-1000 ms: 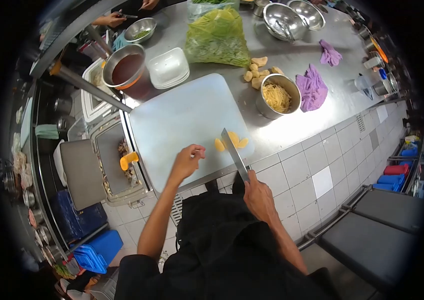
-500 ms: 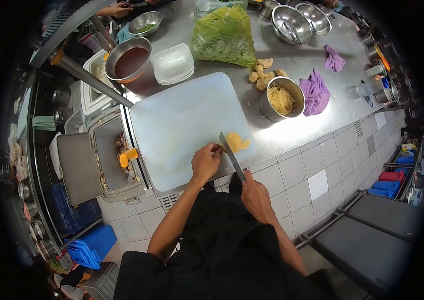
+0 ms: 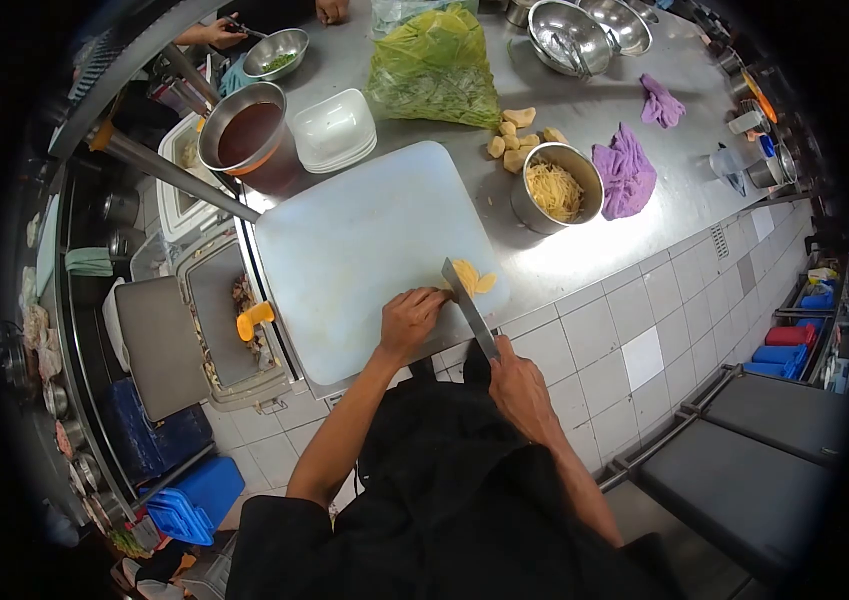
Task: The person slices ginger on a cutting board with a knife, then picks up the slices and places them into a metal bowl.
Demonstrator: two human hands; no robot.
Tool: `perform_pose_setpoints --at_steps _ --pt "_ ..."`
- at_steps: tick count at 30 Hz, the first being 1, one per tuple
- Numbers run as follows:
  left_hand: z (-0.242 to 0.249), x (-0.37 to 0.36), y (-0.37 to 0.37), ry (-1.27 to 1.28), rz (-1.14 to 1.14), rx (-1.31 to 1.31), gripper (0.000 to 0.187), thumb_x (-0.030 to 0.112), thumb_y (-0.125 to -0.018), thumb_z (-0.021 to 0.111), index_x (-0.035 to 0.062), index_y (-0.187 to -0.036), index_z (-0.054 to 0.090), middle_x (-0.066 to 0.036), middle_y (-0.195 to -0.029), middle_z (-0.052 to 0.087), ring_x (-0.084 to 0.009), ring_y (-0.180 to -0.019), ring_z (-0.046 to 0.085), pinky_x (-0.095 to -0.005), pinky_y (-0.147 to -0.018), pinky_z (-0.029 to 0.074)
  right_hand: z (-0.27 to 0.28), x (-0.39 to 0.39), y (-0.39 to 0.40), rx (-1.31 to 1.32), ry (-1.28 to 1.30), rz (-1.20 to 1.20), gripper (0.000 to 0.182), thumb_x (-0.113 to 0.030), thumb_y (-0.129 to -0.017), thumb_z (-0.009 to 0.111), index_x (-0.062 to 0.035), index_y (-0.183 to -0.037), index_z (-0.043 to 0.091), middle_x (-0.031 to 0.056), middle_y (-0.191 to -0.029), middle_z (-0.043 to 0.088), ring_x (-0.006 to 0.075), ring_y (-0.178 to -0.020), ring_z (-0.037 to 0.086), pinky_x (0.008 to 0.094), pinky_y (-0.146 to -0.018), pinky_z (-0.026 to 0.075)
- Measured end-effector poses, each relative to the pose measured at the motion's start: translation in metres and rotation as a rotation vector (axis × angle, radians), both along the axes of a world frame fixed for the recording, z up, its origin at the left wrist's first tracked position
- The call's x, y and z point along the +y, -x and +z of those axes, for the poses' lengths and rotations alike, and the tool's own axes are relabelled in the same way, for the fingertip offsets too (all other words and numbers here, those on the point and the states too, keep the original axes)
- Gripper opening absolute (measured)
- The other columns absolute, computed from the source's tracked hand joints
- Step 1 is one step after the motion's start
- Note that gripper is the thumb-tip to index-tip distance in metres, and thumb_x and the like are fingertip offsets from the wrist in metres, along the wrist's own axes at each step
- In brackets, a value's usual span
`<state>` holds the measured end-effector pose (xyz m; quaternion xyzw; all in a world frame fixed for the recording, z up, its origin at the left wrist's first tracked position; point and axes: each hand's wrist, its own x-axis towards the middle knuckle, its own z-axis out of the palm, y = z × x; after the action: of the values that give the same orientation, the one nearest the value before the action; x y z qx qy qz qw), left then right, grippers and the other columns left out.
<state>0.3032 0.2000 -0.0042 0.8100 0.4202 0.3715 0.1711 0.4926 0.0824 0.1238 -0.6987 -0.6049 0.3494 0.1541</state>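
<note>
My right hand (image 3: 521, 392) is wrapped round the handle of a kitchen knife (image 3: 471, 312), its blade slanting up and left over a white cutting board (image 3: 364, 230). Thin pale-yellow slices, which look like ginger (image 3: 477, 280), fan out just right of the blade, near the board's right edge. On the left side of the blade, my left hand (image 3: 411, 320) is closed with bent fingers, its fingertips close against the knife. They hold down a piece of ginger that is mostly hidden under them.
Beyond the board are a steel pot of yellow shreds (image 3: 556, 190), peeled chunks (image 3: 512, 145), a purple cloth (image 3: 624, 172), a green-filled bag (image 3: 434, 70), stacked white dishes (image 3: 334, 130) and a pot of reddish liquid (image 3: 244, 130). A waste bin (image 3: 229, 330) stands left. Another person's hand (image 3: 219, 33) holds a utensil at a bowl.
The camera view has shifted slightly. My left hand stays beside the blade and my right hand keeps its grip on the knife. At the top left, the other person's utensil now reaches the bowl.
</note>
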Motion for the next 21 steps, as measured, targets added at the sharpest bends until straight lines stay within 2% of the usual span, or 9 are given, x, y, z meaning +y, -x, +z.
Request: perform_pose_setpoints --at_steps 2,6,21 --pt "0.002 0.001 0.002 0.015 -0.039 0.070 0.019 0.005 -0.086 0.071 0.0107 -0.103 0.075 -0.003 -0.098 0.073 -0.0228 -0.085 0.071 -0.0367 -0.073 0.057 0.001 -0.001 -0.001 0.014 -0.002 -0.001 0.022 -0.004 -0.100 0.055 0.0027 -0.119 0.046 0.0295 -0.067 0.060 0.0523 -0.069 0.061 0.0581 -0.063 0.044" --pt "0.003 0.003 0.002 0.030 -0.051 0.064 0.019 0.006 -0.087 0.070 0.0109 -0.105 0.074 -0.003 -0.097 0.073 -0.0225 -0.086 0.070 -0.0369 -0.073 0.056 0.018 -0.002 0.002 0.002 0.051 -0.038 0.021 -0.006 -0.101 0.054 0.0007 -0.120 0.047 0.0295 -0.068 0.061 0.0523 -0.068 0.062 0.0587 -0.063 0.044" --pt "-0.001 0.003 -0.001 0.044 -0.003 0.080 0.023 0.011 -0.089 0.070 0.0162 -0.111 0.073 -0.001 -0.096 0.071 -0.0211 -0.086 0.070 -0.0367 -0.072 0.053 0.024 -0.008 -0.002 -0.014 0.086 -0.026 0.018 -0.010 -0.103 0.052 -0.0035 -0.119 0.046 0.0289 -0.069 0.062 0.0525 -0.068 0.062 0.0598 -0.063 0.046"
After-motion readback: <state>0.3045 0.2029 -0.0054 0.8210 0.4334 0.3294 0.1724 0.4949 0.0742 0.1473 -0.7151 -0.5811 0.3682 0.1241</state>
